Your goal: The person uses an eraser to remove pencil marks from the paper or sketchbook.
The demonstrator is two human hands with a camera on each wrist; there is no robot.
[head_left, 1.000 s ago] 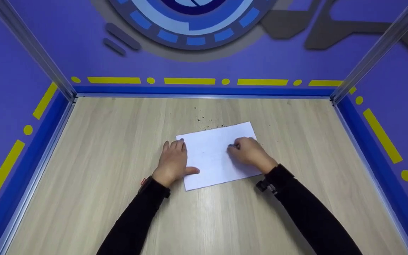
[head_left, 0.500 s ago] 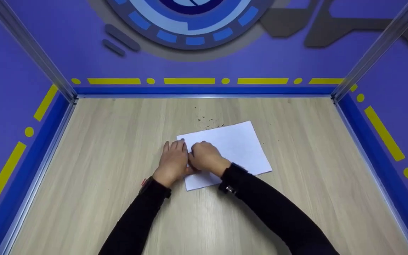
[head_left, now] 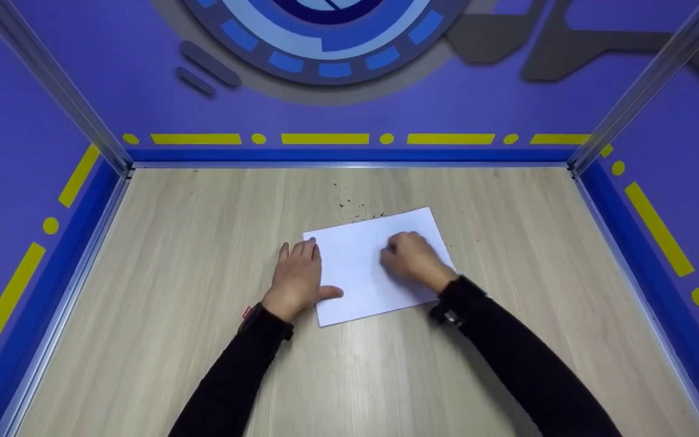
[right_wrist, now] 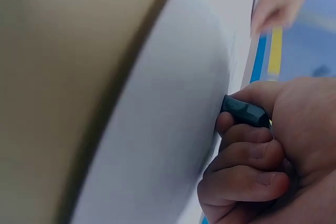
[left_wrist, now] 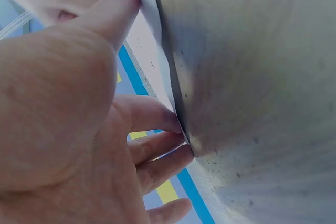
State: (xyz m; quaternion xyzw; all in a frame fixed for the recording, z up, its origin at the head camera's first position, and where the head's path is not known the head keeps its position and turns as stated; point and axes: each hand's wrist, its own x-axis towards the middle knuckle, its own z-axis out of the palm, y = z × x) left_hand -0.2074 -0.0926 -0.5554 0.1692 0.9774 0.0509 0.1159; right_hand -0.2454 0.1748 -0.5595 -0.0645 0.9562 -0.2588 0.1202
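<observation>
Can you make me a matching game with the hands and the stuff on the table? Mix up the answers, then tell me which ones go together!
Things:
1. left hand
2. right hand
3. paper
4. dark specks

Places, colours and states:
A. white all over, as far as it shows
B. pinching a small dark block
C. scattered on the table, mostly past the far edge of number 3
D. resting at the left edge of number 3

Right pairs: 1-D, 2-B, 3-A, 4-C
</observation>
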